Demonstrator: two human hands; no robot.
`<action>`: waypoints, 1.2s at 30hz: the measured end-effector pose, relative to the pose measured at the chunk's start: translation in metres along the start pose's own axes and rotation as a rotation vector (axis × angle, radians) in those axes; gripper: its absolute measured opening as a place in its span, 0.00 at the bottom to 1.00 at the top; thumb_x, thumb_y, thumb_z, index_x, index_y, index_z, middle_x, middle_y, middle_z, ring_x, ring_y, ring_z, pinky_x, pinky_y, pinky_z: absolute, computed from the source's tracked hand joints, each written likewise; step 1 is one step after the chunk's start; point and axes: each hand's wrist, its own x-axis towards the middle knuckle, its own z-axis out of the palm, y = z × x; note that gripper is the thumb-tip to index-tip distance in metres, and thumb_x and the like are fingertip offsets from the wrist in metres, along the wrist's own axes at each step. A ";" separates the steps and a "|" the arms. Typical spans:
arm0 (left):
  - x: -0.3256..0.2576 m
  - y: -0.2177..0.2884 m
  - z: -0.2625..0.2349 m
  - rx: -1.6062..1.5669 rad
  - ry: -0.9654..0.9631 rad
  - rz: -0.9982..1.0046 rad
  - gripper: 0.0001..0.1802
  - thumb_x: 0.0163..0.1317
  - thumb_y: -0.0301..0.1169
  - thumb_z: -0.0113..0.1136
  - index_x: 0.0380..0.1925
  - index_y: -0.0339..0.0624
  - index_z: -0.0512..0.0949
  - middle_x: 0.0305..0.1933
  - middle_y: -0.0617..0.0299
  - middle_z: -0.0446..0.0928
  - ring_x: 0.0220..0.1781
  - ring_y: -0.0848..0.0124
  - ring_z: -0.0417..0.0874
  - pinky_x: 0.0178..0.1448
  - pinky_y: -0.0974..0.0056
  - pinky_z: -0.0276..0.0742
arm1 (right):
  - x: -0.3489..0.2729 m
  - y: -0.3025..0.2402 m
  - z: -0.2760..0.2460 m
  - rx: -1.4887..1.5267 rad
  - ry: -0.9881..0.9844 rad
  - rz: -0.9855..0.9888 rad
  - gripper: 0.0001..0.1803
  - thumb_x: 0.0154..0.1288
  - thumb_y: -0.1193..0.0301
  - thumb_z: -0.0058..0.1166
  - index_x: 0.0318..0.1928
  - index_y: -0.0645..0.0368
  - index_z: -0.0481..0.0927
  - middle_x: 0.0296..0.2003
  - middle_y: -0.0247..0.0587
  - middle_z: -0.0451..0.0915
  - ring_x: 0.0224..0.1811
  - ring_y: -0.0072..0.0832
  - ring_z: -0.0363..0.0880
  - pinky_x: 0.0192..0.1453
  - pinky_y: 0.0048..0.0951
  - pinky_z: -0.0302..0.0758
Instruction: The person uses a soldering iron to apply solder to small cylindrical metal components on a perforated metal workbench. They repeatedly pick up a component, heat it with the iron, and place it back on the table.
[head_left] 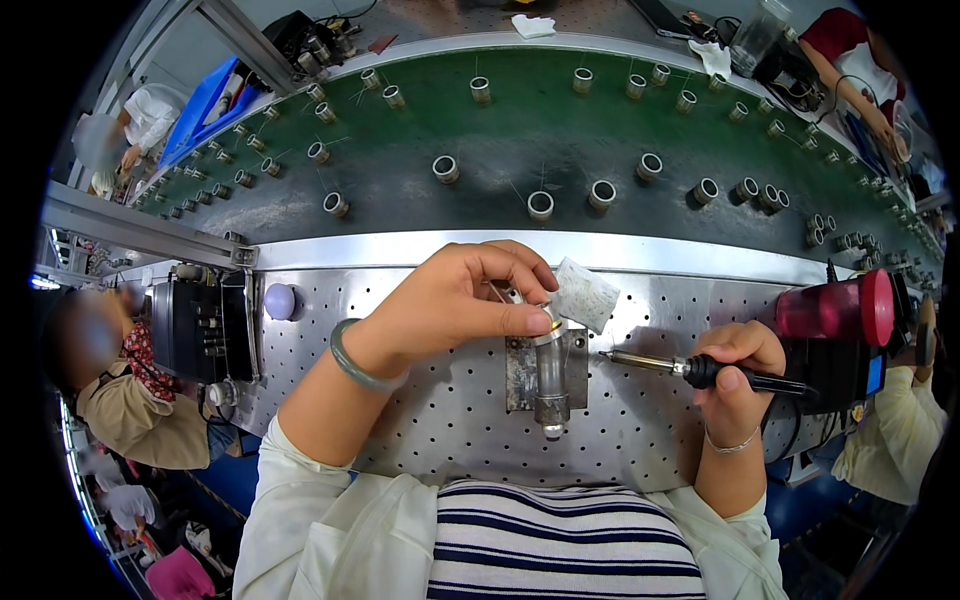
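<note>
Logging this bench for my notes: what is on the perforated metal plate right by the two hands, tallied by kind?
Soldering iron, in the right hand: 1
Metal holder under the left hand: 1
Small ring part pinched in the fingers: 1
White pad: 1
Total: 4

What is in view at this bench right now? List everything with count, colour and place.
Small ring part: one, brass-coloured, pinched at the top of the fixture.
Metal fixture: one, grey, centre of the perforated plate.
Soldering iron: one, black grip with metal shaft, tip pointing at the fixture.
Pad: one, white, behind the fixture.
Metal rings: many, silver, spread along the green belt.
Red holder: one, far right.
Left hand: pinching the ring part.
Right hand: gripping the iron.
</note>
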 end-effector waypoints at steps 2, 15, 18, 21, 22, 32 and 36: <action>0.007 -0.001 -0.001 -0.060 -0.061 -0.026 0.09 0.50 0.26 0.70 0.31 0.36 0.82 0.47 0.56 0.75 0.45 0.72 0.77 0.47 0.70 0.73 | 0.000 -0.002 0.001 0.006 -0.003 0.004 0.14 0.58 0.67 0.63 0.32 0.65 0.73 0.20 0.38 0.74 0.14 0.18 0.68 0.21 0.17 0.65; -0.020 -0.010 0.026 -0.255 -0.010 -0.039 0.26 0.52 0.31 0.69 0.52 0.36 0.75 0.49 0.58 0.76 0.54 0.71 0.75 0.47 0.72 0.75 | -0.006 0.000 0.001 0.155 -0.102 0.078 0.10 0.52 0.79 0.64 0.33 0.69 0.78 0.23 0.43 0.78 0.21 0.25 0.77 0.26 0.21 0.72; -0.022 -0.017 0.029 -0.226 0.027 -0.027 0.24 0.49 0.23 0.69 0.48 0.37 0.77 0.50 0.56 0.76 0.54 0.68 0.76 0.48 0.69 0.76 | -0.007 -0.001 0.003 0.139 -0.110 0.094 0.09 0.51 0.80 0.64 0.33 0.69 0.78 0.23 0.44 0.78 0.21 0.25 0.77 0.26 0.21 0.72; -0.024 -0.023 0.032 -0.249 0.074 0.046 0.23 0.46 0.17 0.69 0.46 0.38 0.78 0.50 0.55 0.75 0.54 0.67 0.76 0.51 0.66 0.78 | -0.008 0.000 0.003 0.129 -0.132 0.082 0.09 0.50 0.81 0.64 0.33 0.69 0.79 0.23 0.43 0.78 0.21 0.26 0.77 0.26 0.22 0.72; -0.024 -0.024 0.034 -0.270 0.090 0.079 0.23 0.45 0.15 0.69 0.45 0.39 0.79 0.51 0.54 0.75 0.54 0.66 0.76 0.52 0.65 0.78 | -0.008 0.000 0.002 0.120 -0.138 0.079 0.09 0.50 0.81 0.64 0.33 0.69 0.79 0.23 0.43 0.78 0.21 0.26 0.77 0.26 0.22 0.72; -0.024 -0.026 0.034 -0.257 0.073 0.147 0.09 0.44 0.15 0.69 0.26 0.39 0.83 0.53 0.49 0.72 0.57 0.61 0.74 0.61 0.60 0.71 | -0.009 0.006 0.001 0.108 -0.172 0.051 0.10 0.48 0.82 0.64 0.33 0.70 0.79 0.24 0.44 0.78 0.22 0.27 0.77 0.26 0.23 0.71; -0.024 -0.026 0.035 -0.245 0.061 0.166 0.09 0.44 0.15 0.69 0.26 0.38 0.83 0.53 0.48 0.72 0.57 0.61 0.74 0.63 0.59 0.70 | -0.008 0.007 0.000 0.125 -0.173 0.036 0.11 0.47 0.82 0.64 0.33 0.71 0.79 0.25 0.44 0.78 0.22 0.27 0.77 0.26 0.23 0.70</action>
